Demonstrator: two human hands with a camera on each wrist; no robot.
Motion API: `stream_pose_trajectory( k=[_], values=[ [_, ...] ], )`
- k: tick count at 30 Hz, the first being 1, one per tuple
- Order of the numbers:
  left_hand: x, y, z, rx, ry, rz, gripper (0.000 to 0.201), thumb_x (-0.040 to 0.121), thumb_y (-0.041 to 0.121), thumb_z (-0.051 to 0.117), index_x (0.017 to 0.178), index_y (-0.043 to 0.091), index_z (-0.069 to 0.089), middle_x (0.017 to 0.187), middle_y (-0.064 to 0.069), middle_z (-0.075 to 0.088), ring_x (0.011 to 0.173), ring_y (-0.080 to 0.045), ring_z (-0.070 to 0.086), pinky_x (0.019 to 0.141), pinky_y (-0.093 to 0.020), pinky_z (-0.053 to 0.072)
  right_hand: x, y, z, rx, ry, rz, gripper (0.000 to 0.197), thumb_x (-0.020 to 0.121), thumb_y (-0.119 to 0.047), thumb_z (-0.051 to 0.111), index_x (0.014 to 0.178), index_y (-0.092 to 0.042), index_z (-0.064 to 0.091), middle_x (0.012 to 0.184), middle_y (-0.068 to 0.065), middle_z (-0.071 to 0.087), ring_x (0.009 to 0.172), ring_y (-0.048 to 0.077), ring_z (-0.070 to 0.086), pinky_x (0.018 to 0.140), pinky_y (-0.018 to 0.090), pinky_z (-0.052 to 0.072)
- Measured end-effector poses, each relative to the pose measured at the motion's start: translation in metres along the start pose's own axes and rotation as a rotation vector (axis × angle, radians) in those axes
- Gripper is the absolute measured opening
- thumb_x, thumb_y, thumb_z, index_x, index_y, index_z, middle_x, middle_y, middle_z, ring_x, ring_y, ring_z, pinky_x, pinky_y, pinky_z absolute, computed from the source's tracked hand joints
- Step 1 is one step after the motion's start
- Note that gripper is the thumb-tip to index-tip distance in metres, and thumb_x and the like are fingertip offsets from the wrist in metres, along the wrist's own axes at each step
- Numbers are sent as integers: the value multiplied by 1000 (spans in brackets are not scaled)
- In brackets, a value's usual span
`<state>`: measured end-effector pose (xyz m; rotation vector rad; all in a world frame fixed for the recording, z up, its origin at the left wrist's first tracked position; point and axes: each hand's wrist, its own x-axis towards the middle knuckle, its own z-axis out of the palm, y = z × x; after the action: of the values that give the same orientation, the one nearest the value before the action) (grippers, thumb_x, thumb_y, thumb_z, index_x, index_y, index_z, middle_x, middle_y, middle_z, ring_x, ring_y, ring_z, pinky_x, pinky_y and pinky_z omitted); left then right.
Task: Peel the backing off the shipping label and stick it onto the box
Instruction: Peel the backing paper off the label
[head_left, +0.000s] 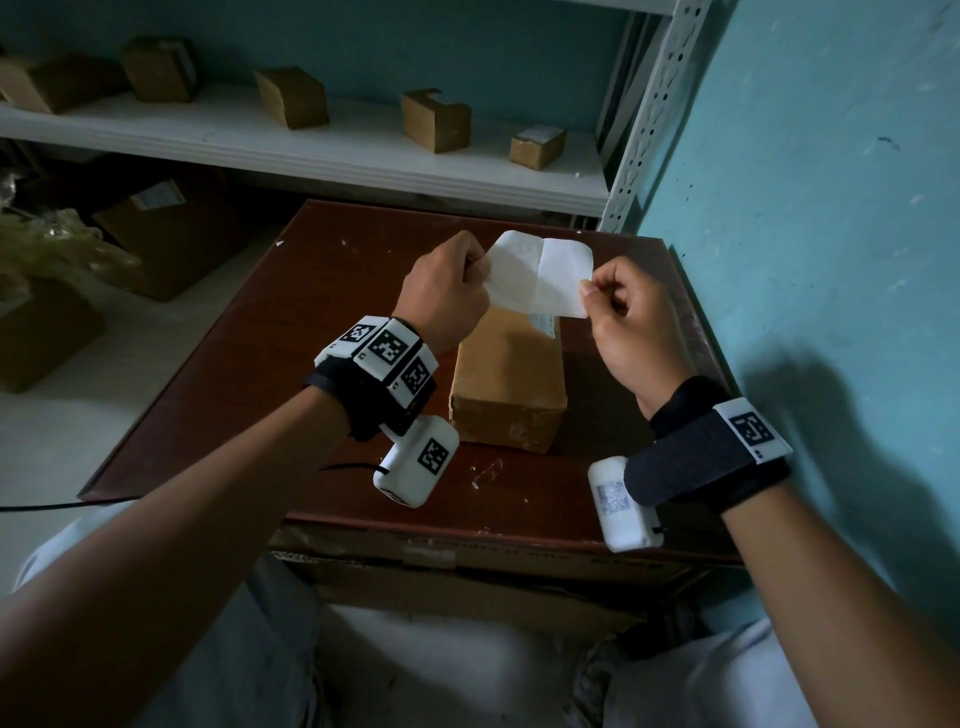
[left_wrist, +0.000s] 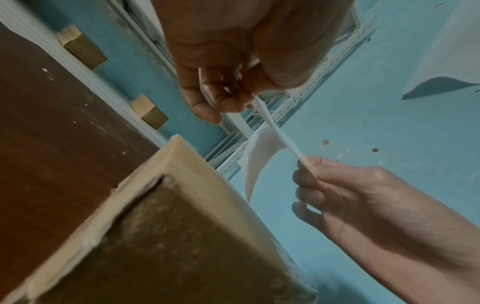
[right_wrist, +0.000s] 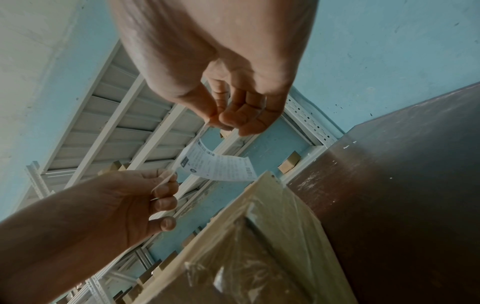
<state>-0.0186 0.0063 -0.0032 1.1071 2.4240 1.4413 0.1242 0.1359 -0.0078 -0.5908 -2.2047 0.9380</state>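
A white shipping label (head_left: 540, 275) is held in the air above the far end of a long brown cardboard box (head_left: 509, 374), which lies on a dark red-brown table (head_left: 260, 338). My left hand (head_left: 480, 267) pinches the label's left edge. My right hand (head_left: 589, 291) pinches its lower right corner. In the left wrist view the label (left_wrist: 259, 156) has split into two layers, one stretched taut between the hands and one curling away. In the right wrist view the printed face of the label (right_wrist: 218, 166) hangs above the box (right_wrist: 259, 236).
A white metal shelf (head_left: 311, 145) behind the table carries several small cardboard boxes. A teal wall (head_left: 805, 208) runs close along the table's right side. Larger cartons (head_left: 156, 234) stand on the floor to the left, and a black cable (head_left: 52, 501) trails there.
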Motion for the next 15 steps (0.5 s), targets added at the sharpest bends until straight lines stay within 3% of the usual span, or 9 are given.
stream_pose_trajectory(
  k=[6, 12, 15],
  values=[
    [1, -1, 0, 13, 12, 14, 10, 97, 12, 43, 95, 17, 51, 95, 4, 52, 85, -19, 60, 75, -35, 57, 0, 0, 0, 9, -8, 10, 14, 99, -22, 52, 97, -9, 57, 88, -2, 60, 85, 12, 60, 71, 27, 50],
    [1, -2, 0, 21, 17, 15, 11, 95, 10, 43, 94, 16, 52, 90, 5, 51, 85, -21, 59, 78, -42, 57, 0, 1, -1, 19, -8, 4, 10, 99, -22, 52, 95, -13, 55, 85, -3, 59, 79, 10, 57, 68, 25, 48],
    [1, -2, 1, 24, 23, 18, 11, 96, 10, 43, 93, 17, 52, 91, 6, 51, 85, -19, 59, 78, -41, 57, 0, 1, -1, 21, -7, 6, 11, 99, -22, 52, 95, -13, 56, 85, -2, 59, 78, 11, 57, 68, 27, 48]
  ],
)
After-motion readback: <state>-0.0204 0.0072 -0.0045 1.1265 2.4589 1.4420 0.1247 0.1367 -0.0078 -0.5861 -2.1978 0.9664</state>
